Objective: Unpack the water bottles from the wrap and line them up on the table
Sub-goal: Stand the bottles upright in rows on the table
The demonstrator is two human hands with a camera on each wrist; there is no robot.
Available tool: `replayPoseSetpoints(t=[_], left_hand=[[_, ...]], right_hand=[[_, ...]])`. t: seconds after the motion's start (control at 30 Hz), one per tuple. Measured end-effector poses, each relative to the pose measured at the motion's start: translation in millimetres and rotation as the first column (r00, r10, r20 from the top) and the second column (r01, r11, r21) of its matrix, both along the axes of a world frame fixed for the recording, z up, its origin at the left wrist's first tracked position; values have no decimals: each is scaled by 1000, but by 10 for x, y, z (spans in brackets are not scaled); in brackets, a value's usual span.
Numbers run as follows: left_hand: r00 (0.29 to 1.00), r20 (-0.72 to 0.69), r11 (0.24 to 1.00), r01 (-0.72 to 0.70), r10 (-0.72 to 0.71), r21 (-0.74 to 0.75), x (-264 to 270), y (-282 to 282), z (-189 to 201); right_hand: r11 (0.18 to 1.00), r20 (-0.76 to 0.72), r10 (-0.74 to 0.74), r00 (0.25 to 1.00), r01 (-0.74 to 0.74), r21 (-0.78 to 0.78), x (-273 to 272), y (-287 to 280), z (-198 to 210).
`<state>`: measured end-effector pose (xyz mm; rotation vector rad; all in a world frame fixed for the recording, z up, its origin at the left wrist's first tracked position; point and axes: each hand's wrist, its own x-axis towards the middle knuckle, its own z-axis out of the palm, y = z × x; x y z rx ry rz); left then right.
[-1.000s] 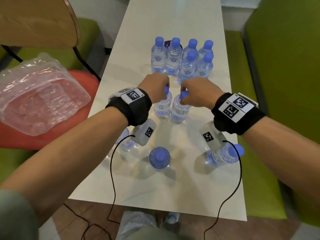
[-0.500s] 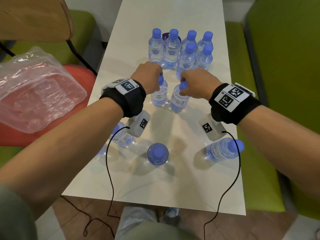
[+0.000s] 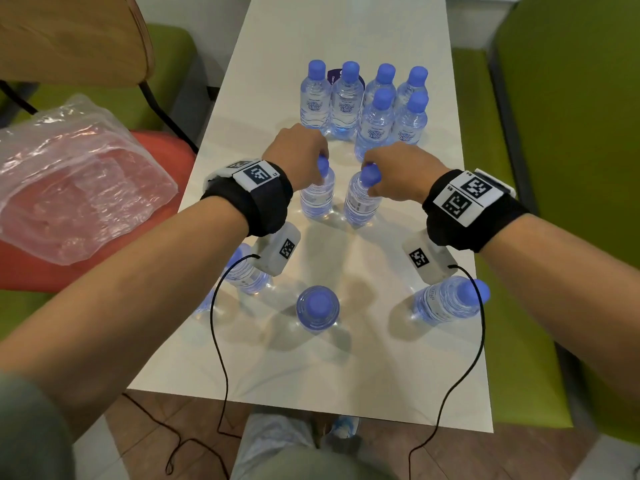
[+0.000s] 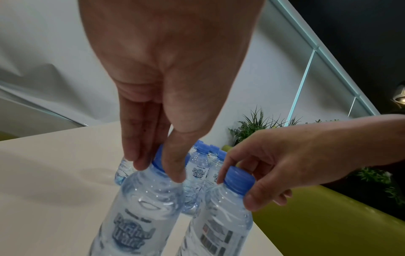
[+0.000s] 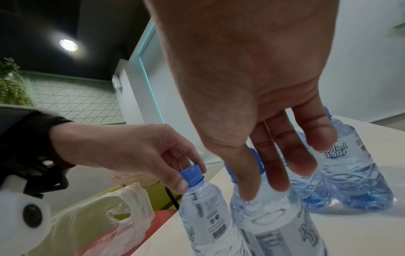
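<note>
Two clear water bottles with blue caps stand side by side mid-table. My left hand (image 3: 310, 161) pinches the cap of the left bottle (image 3: 317, 199) from above; the left wrist view shows my left hand (image 4: 157, 166) with fingers on both sides of that bottle's (image 4: 142, 207) cap. My right hand (image 3: 381, 173) grips the cap of the right bottle (image 3: 362, 206), and the right wrist view shows my right hand (image 5: 260, 181) curled over the bottle (image 5: 274, 221). Several bottles (image 3: 363, 105) stand grouped just beyond. The empty plastic wrap (image 3: 69, 178) lies on a red seat at left.
Three more bottles stand nearer me: one under my left wrist (image 3: 246, 271), one in the middle (image 3: 318, 308), one at the right edge (image 3: 446, 301). The white table (image 3: 311, 375) is narrow, with green benches (image 3: 554, 133) either side and a wooden chair (image 3: 69, 36) back left.
Both hands keep their hold on the two caps. The pair of bottles has edged slightly away from me toward the far group, and the head view has shifted a little.
</note>
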<state>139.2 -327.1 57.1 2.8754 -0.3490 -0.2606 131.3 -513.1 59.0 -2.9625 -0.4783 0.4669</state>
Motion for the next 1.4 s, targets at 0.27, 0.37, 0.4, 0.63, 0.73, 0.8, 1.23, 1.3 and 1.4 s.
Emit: replayPoseSetpoints(t=[0.27,0.37,0.4,0.63,0.73,0.8,1.23,1.3,1.4], left_hand=[[999,-26,999,-42,41,-25,10,21,-47],[999,-39,999,-31,30,-19,9,34,-67],[999,-36,1000,-27,27,-14,12,34,-73],[997,-31,996,-77,76,-33,32,8,-116],[996,-31,996,-83,82,-32,44,6,-130],[997,-29,997,-78,77,-26,48,1,-130],[1000,-25,1000,-8,8,8,97,18,-122],[999,-45,1000,2,-1,29,137,21,-130],[996,-80,998,31,-27,55,220,-5,-106]], right_hand=[[995,29,-94,995,94,11,28,69,-94],[996,30,-80,996,79,41,43,49,-107],[995,34,-87,996,85,52,46,45,-113],[986,58,-142,988,136,93,24,71,-143],[986,57,-147,988,141,91,17,74,-131],[985,54,-150,987,145,95,10,81,-131],[997,65,-46,997,42,60,35,40,-191],[995,70,-53,996,46,93,78,40,-202],[989,58,-72,996,63,137,169,82,-190]])
